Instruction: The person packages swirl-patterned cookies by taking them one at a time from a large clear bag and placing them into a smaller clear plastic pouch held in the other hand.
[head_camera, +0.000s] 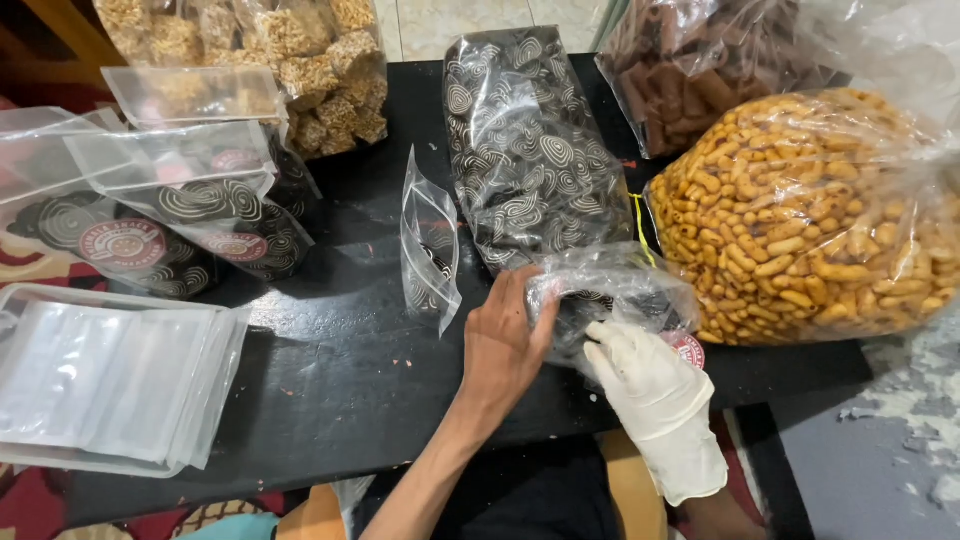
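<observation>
The left hand, bare, is laid against the mouth of a small clear pouch that lies on the black table near its front edge. Its fingers are curled loosely around the pouch's left rim, the thumb side pressed to the plastic. The right hand, covered by a white glove, is placed at the pouch's lower side; its fingers are held close together and slightly bent against the plastic, and whether anything is pinched between them cannot be told. Dark spiral-patterned snacks are seen inside the pouch.

Just behind the pouch, a large bag of the same dark spiral snacks is stretched across the table. To the right, touching the pouch, a big bag of golden peanut-shaped snacks is propped, with a bag of brown tube snacks behind it. An upright, partly filled small pouch is stood left of the left hand. Further left, filled labelled pouches and a stack of empty pouches are laid.
</observation>
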